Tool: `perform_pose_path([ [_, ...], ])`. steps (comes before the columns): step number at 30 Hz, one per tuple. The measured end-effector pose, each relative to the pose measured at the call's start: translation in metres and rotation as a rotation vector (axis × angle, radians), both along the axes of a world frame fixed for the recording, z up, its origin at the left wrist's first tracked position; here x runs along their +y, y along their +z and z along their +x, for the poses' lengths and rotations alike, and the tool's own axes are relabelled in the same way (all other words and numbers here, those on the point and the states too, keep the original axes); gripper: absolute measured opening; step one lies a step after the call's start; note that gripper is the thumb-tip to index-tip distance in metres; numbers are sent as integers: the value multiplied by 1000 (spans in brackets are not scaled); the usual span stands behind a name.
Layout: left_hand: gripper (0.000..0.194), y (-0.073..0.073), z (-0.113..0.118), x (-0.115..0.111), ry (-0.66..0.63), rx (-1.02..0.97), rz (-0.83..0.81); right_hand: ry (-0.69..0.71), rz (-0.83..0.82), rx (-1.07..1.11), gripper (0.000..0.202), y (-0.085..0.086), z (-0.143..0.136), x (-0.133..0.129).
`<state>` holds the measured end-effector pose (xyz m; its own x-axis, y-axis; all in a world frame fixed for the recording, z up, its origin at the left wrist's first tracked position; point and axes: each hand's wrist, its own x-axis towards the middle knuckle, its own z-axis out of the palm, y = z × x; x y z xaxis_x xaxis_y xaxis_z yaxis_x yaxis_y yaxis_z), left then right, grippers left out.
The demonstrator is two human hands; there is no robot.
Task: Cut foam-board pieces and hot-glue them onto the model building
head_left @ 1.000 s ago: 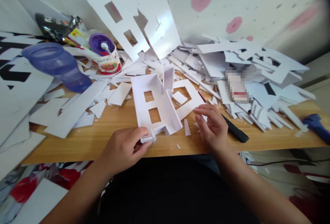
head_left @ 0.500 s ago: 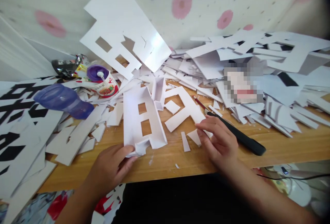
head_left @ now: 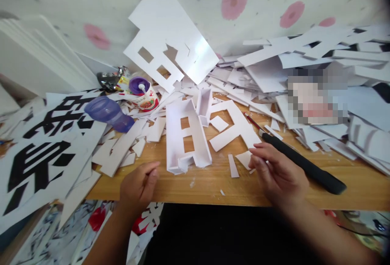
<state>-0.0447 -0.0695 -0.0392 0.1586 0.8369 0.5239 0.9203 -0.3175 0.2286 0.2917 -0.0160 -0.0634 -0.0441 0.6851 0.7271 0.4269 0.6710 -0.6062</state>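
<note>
A white foam-board box shape [head_left: 201, 151] with raised walls and two square holes rests on the wooden table. Just left of its near corner is my left hand [head_left: 140, 181], fingers curled, thumb close to the index finger, with nothing in them and not touching the shape. Right of it, my right hand [head_left: 278, 171] is closed in a pinch above a small white scrap [head_left: 244, 159]; whether anything is between its fingertips is hidden. A flat white cut-out [head_left: 227, 137] lies between the hands, farther back. A black-handled tool [head_left: 304, 163] lies beside my right hand.
White offcuts [head_left: 234, 80] heap along the back. At the left are a purple translucent bottle [head_left: 109, 114], a food cup [head_left: 148, 100] and sheets with black characters [head_left: 42, 159]. A large cut board [head_left: 170, 25] leans on the wall. A blurred-out object [head_left: 313, 100] sits right.
My left hand has let go of the white box shape and drawn back slightly to its left. My right hand stays pinched near the scrap. The view has turned leftward.
</note>
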Motion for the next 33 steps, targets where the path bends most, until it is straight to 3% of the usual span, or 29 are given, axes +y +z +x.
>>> perform_pose_path([
  [5,16,-2,-8,-2,89,-7,6,-46,-32,-22,33,-6,0,-3],
  [13,16,8,-15,17,173,-143,6,-121,49,-179,23,8,-3,0],
  [21,13,1,-8,25,48,-244,6,-151,87,-259,16,10,-6,3],
  [33,9,0,-6,31,16,-238,82,-109,93,-265,20,9,-5,4],
])
